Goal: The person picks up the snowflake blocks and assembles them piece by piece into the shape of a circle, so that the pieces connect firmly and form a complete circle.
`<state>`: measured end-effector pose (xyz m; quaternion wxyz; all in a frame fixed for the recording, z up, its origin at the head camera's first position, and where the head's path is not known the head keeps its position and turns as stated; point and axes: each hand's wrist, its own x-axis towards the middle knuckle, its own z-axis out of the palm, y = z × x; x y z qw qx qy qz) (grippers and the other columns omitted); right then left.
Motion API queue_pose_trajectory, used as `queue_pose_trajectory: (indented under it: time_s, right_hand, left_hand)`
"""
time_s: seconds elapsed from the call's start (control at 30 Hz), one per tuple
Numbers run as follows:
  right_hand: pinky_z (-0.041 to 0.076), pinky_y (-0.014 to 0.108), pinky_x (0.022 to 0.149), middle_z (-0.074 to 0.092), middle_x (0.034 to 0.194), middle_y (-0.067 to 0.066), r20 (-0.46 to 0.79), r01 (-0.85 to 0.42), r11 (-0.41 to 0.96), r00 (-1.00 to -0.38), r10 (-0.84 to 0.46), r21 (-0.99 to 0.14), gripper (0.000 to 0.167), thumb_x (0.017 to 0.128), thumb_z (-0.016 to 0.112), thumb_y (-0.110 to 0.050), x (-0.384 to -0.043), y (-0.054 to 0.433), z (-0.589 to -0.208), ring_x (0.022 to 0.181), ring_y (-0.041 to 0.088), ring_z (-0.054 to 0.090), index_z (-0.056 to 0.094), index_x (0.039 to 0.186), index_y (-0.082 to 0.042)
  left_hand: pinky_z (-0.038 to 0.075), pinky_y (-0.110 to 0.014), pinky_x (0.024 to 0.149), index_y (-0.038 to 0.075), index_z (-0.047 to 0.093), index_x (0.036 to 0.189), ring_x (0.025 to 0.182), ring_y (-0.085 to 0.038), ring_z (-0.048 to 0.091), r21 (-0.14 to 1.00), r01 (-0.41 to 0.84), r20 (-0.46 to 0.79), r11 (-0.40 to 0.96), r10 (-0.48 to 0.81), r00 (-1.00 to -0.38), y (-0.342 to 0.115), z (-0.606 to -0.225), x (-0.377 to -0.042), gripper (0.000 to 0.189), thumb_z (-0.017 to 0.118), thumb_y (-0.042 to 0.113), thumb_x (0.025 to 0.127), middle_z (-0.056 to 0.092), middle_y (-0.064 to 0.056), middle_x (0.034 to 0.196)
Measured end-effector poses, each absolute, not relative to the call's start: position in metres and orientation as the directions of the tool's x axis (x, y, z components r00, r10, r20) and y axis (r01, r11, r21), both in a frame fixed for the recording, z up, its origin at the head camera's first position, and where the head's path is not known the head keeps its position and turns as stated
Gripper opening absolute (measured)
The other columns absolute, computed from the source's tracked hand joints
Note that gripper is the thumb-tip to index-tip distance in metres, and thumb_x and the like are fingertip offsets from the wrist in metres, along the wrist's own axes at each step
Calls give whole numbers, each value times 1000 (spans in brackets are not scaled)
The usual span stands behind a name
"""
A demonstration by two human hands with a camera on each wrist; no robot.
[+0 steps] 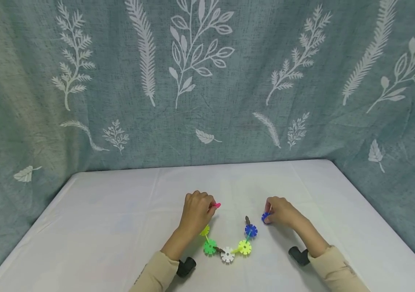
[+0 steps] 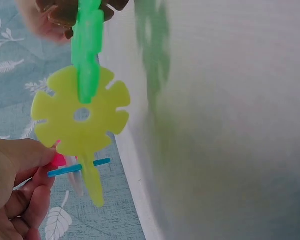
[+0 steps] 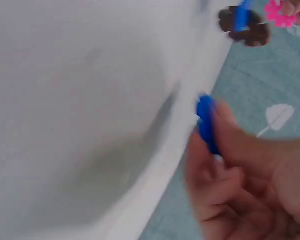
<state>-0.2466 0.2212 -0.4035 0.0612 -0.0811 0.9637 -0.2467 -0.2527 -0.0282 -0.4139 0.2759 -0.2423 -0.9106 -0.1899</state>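
My left hand (image 1: pixel 197 211) pinches a pink notched disc (image 1: pixel 218 205) at the left end of a curved chain of interlocking plastic discs. In the left wrist view, a blue disc (image 2: pixel 65 171) and yellow discs (image 2: pixel 81 107) follow the pink one, then a green disc (image 2: pixel 87 55) seen edge-on. The chain curves on through a white disc (image 1: pixel 227 255) and a yellow disc (image 1: pixel 245 247) to a blue disc (image 1: pixel 251 230) and a brown disc (image 1: pixel 247 220) at its right end. Right of that end, my right hand (image 1: pixel 281 211) holds a separate blue disc (image 3: pixel 207 122) between thumb and fingers.
A white-covered table (image 1: pixel 112 227) lies under both hands. Behind it and along its sides hangs a grey-green curtain (image 1: pixel 229 134) with white leaf prints. Black wrist devices (image 1: pixel 186 267) sit at both cuffs.
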Motion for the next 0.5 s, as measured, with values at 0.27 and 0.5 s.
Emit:
queue_pose_trajectory:
  time_s: [0.27, 0.5]
  right_hand:
    - [51, 27, 58, 66, 71, 7, 52, -147, 606, -984, -172, -782, 12, 85, 62, -5, -269, 167, -397, 58, 12, 63, 62, 93, 4]
    - [44, 23, 50, 68, 70, 9, 40, -132, 528, -982, -182, -839, 11, 86, 61, -5, -271, 142, -399, 58, 14, 66, 64, 92, 4]
  left_hand:
    - [28, -25, 61, 13, 66, 64, 59, -13, 47, 199, 539, 616, 818, 324, -718, -30, -414, -251, 14, 79, 15, 70, 59, 3, 60]
    - [31, -27, 64, 12, 67, 66, 62, -13, 48, 188, 555, 628, 811, 335, -703, -27, -411, -250, 11, 78, 14, 70, 59, 4, 61]
